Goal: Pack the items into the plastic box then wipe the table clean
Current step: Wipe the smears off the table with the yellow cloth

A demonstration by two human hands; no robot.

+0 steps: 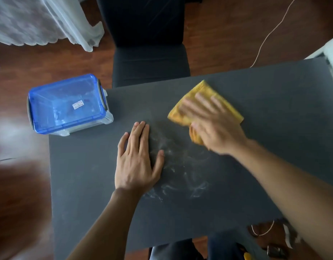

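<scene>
Across most of the view lay the dark grey table (255,102), its middle marked with pale, whitish smears (180,166) running from between the two hands down toward the near edge. Beyond its far edge stood a black chair (150,59) on a reddish wooden floor (49,59), with a white curtain (40,19) at the upper left and a thin pale cord (270,32) trailing over the floor at the upper right. On the table's far left corner sat the plastic box (68,104), clear-walled with a blue lid closed on top and grey clasps at each end; it partly overhung the table's left edge. A small white label (78,105) on the lid bore print too small to read. The right hand (212,124), blurred, pressed flat with spread fingers on a yellow cloth (205,91) at the far middle of the table, the thumb tucked against the cloth's near fold. The left hand (137,158) lay palm-down on the bare table, fingers straight and holding nothing, just left of the smears.
</scene>
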